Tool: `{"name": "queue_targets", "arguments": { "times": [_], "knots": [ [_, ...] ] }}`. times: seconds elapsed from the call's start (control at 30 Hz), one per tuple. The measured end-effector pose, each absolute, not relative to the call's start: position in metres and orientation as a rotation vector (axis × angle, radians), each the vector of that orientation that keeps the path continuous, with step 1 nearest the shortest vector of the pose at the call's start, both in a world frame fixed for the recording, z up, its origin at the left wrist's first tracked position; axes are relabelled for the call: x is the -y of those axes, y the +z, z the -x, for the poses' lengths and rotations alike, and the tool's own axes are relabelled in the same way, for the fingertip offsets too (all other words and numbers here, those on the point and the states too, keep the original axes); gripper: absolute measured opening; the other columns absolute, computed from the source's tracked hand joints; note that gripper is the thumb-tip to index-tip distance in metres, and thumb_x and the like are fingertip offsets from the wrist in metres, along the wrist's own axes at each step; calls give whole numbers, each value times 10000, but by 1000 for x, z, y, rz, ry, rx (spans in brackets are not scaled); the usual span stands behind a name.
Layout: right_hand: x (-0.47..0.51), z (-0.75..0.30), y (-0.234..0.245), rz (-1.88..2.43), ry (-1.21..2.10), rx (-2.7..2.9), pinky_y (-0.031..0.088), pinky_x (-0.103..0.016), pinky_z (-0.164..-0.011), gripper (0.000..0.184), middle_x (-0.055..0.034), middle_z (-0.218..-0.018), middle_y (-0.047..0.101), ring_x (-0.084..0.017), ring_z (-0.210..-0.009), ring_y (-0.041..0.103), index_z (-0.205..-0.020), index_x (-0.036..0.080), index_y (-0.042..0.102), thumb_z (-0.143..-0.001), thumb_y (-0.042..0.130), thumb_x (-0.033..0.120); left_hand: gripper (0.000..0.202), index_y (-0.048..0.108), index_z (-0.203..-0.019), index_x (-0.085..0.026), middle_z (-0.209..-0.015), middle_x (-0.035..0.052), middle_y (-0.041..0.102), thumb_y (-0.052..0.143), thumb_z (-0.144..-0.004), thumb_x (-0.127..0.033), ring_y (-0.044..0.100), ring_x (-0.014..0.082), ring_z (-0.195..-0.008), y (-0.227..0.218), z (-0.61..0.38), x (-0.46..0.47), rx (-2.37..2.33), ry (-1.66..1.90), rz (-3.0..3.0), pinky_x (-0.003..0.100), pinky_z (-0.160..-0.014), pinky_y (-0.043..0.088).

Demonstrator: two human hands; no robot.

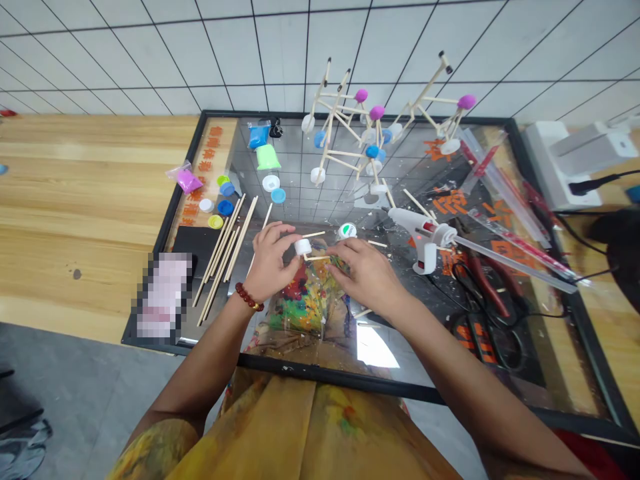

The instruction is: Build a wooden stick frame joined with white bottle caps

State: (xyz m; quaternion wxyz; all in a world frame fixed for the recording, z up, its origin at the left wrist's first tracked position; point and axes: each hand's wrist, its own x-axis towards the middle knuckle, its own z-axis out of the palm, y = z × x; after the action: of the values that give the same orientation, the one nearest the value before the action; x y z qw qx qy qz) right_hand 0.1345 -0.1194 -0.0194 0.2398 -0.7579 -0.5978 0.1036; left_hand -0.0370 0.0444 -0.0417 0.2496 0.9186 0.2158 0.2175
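Left hand [270, 261] holds a white plastic bottle cap [303, 247] in a narrow pinch, the cap sitting at the fingertips, between the two hands. A thin wooden stick [316, 257] runs from the cap to the right hand [357, 275], whose fingers [334, 256] curve in close by it; whether they grip it cannot be told. Nearby on the black-framed glass panel [320, 369]: a roll of tape [347, 231] just past the cap, and a white hot glue gun [419, 235] to the right of the right hand.
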Motion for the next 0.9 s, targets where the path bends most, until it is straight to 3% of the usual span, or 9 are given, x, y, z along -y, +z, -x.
{"name": "queue_targets", "arguments": {
  "times": [0.3,0.6,0.9],
  "knots": [
    [112,-139,-35,2039,280,1617,528,-418,-875,163,-99,-1004,714,-271,-934,665,-941,227,749,-964,587,225,335,697,-1202,-257,-1259,74,708,618,-879,-210,548,298,-1386,-39,35,-42,-627,586,-2571,528,-1173,384],
    [110,-135,-50,2031,222,1571,499,-412,-893,156,-81,-1030,720,-272,-972,666,-996,234,720,-987,570,275,309,696,-1191,-256,-1161,52,745,600,-905,-191,607,273,-1310,-38,32,-41,-623,588,-2613,528,-1199,311],
    [110,-134,-47,1993,305,1511,458,-408,-868,207,-85,-962,727,-261,-938,643,-904,228,685,-996,500,215,272,705,-1152,-293,-1111,36,745,620,-903,-224,633,280,-1274,-37,31,-42,-596,576,-2617,587,-1261,189]
  ]
}}
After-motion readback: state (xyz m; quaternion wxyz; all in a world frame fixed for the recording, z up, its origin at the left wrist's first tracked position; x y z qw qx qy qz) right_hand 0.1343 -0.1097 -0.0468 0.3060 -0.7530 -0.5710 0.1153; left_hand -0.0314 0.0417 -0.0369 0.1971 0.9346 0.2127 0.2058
